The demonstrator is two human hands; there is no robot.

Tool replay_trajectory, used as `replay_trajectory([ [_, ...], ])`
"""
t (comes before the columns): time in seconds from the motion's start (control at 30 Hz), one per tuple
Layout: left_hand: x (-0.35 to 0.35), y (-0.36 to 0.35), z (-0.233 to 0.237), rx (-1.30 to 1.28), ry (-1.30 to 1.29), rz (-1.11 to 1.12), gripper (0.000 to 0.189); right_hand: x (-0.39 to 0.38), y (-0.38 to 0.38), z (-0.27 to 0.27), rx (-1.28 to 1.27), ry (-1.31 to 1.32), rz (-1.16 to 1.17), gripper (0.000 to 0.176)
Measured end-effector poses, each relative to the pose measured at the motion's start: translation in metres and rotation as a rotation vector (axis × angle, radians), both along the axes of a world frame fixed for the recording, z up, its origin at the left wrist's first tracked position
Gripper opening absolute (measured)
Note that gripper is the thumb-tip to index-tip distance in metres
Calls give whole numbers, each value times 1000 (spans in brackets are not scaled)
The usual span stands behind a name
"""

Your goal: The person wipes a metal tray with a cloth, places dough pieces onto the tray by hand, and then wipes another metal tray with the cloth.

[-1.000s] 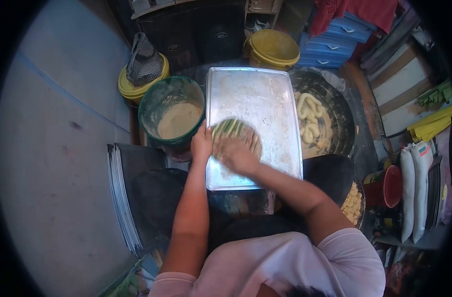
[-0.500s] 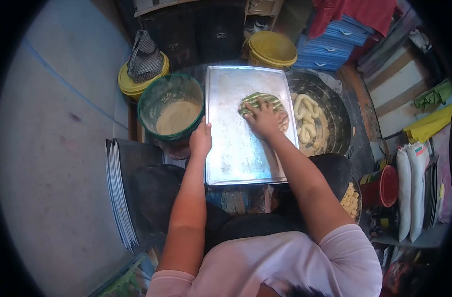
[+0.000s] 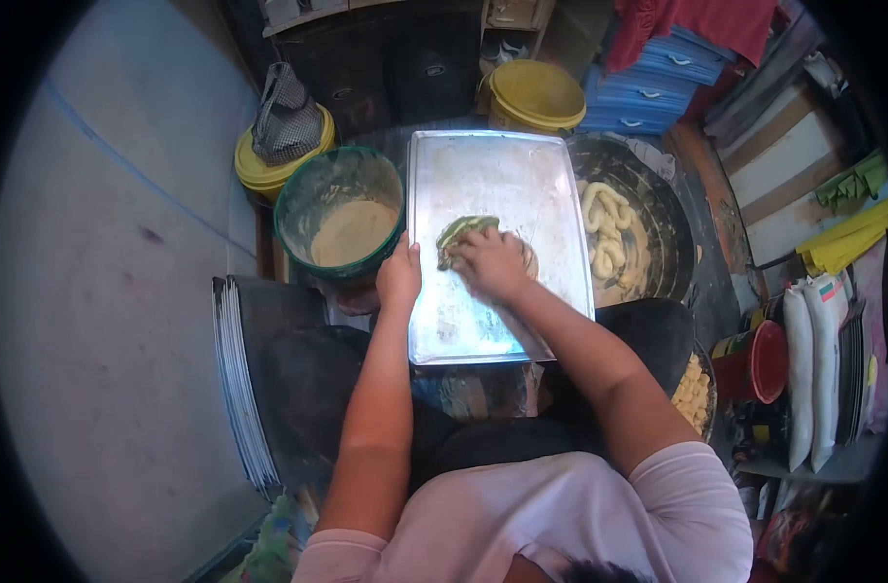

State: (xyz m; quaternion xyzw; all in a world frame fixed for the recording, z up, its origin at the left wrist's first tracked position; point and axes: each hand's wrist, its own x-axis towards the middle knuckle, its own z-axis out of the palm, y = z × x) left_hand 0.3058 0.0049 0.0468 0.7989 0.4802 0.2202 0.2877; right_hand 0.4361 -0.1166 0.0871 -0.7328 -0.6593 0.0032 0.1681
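Observation:
A shiny metal baking tray (image 3: 463, 180) lies across my lap. My left hand (image 3: 399, 276) grips its left edge, fingers closed on the rim. My right hand (image 3: 493, 264) is on the tray's surface with its fingers curled over a green-and-white striped cloth (image 3: 461, 235). Part of the cloth is covered by the hand. Just left of the tray is a green bucket (image 3: 293, 219) with pale tan powder (image 3: 355, 231) inside. Right of the tray, ropes of pale dough (image 3: 607, 214) lie in a large dark round pan (image 3: 669, 209).
A yellow bucket (image 3: 536, 97) and a lidded yellow bucket (image 3: 259, 173) stand behind. Flat trays (image 3: 238, 379) lean upright at left. At right are a pan of small yellowish pieces (image 3: 695, 394), a red container (image 3: 767, 361), white bags (image 3: 811, 369) and blue drawers (image 3: 648, 92).
My right hand has slid the striped cloth left and toward me across the tray, and its fingers have bunched it up. My left hand still holds the tray's edge.

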Motion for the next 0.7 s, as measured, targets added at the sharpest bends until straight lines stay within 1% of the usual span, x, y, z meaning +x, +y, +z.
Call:
replay_trajectory([
  [0.03,0,1,-2,5,-11,5,40,-4,2,4,-12,-47,-1,25],
  [0.07,2,2,-5,6,-27,14,40,-18,-9,6,-238,-64,105,26],
  [0.1,3,3,0,5,-37,19,40,-36,-25,-7,-212,-44,172,29],
  [0.13,3,2,8,-86,-8,24,41,-53,-47,-7,-120,-166,396,23],
  [0.17,1,1,14,-179,28,26,42,-66,-62,-9,-118,-35,498,27],
  [0.2,1,2,17,-183,29,29,42,-68,-67,-12,-56,60,546,30],
  [0.27,2,0,20,-226,66,16,42,-46,-55,-20,-72,-82,487,29],
  [0.3,2,0,16,-225,73,13,42,-34,-39,-21,-152,-20,343,30],
  [0.33,1,0,10,-185,12,3,43,-16,-20,-11,-267,-94,224,32],
  [0.37,1,1,7,-143,-53,-8,43,3,-2,-16,-112,-12,60,31],
  [0.4,1,1,6,-137,-49,-16,43,23,17,-10,-26,58,-88,31],
  [0.43,0,0,7,-144,-55,-22,43,41,32,-12,84,47,-175,33],
  [0.47,-1,1,9,-149,-62,-26,43,51,46,-16,139,24,-260,34],
  [0.53,-1,2,10,-152,-73,-25,43,44,56,-6,48,167,-228,37],
  [0.6,-2,2,4,-164,-85,-28,43,5,33,14,-361,348,-122,37],
  [0.67,-2,6,-11,-60,-80,-20,41,-39,-9,-31,-108,14,270,36],
  [0.7,-2,8,-12,-74,-63,-25,42,-55,-38,-36,-11,27,420,37],
])
